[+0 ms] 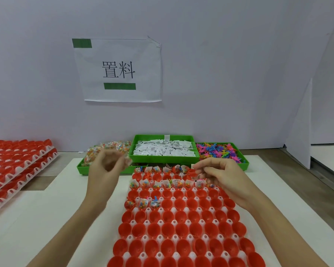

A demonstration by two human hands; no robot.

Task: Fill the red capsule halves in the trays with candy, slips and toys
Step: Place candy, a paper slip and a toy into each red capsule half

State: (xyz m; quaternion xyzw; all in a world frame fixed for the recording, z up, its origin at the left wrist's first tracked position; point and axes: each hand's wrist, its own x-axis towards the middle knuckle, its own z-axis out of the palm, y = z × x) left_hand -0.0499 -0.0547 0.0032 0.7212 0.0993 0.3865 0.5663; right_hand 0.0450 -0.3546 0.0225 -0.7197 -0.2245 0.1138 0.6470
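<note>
A white tray (pixel 147 222) of red capsule halves (pixel 168 230) lies in front of me. Its two far rows hold candy packets, slips and toys (pixel 156 184), and three halves (pixel 143 203) in a nearer row are filled too. My left hand (pixel 104 168) is blurred above the tray's far left corner, fingers curled round a clear candy packet (pixel 127 161). My right hand (pixel 222 176) hovers over the far right rows, pinching a small white slip (pixel 192 166). Behind stand green bins of candy packets (pixel 108 149), slips (pixel 164 149) and coloured toys (pixel 218 151).
Two stacked trays of red halves (pixel 17 166) sit at the left edge. A white mat (pixel 66 189) covers the table under the work tray. A paper sign (pixel 120 70) hangs on the back wall, and a white board (pixel 301 122) stands at the right.
</note>
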